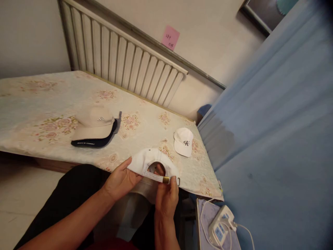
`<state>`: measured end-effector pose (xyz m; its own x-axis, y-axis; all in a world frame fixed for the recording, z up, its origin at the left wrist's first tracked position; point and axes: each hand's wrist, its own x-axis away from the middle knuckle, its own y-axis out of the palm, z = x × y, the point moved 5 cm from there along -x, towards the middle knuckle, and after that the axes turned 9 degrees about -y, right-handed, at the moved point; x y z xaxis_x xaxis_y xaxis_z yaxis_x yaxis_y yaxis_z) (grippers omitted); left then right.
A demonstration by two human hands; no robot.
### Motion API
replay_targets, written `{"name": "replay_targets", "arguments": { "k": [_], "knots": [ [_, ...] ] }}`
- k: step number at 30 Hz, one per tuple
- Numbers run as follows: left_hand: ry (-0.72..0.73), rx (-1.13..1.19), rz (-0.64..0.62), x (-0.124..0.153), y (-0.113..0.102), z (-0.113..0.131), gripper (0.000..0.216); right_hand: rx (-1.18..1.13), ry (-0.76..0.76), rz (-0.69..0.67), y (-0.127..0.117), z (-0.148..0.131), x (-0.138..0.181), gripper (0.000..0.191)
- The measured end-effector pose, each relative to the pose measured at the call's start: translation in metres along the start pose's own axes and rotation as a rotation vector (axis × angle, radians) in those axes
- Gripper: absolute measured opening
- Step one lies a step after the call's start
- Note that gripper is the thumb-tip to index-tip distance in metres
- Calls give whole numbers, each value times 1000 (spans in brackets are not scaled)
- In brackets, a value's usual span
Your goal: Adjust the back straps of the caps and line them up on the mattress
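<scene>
A white cap (149, 158) is held at the near edge of the bed (39, 104). Its back rim is gripped by the left hand (121, 180); its strap is pinched beside the brass buckle (165, 180) by the right hand (166, 199).

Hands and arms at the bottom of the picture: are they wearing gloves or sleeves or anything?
No. The left hand and right hand are bare, with no gloves, and no ring or watch shows. The left forearm and right forearm are bare too; no sleeve reaches into view.
</scene>
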<state>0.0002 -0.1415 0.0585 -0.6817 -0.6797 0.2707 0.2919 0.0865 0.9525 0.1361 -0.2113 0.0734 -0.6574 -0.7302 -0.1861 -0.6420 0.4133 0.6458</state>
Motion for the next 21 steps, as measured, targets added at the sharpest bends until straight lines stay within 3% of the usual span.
{"name": "replay_targets", "arguments": {
  "k": [8,16,21],
  "knots": [
    [-23,2,-32,-36,-9,18,48,-15,-8,-1,10,22,-29,35],
    [-57,-12,-156,-89,10,50,52,-18,-22,28,37,45,-87,41],
    [-39,-50,-159,-116,13,70,51,-5,21,67,50,59,-117,36]
  ]
}}
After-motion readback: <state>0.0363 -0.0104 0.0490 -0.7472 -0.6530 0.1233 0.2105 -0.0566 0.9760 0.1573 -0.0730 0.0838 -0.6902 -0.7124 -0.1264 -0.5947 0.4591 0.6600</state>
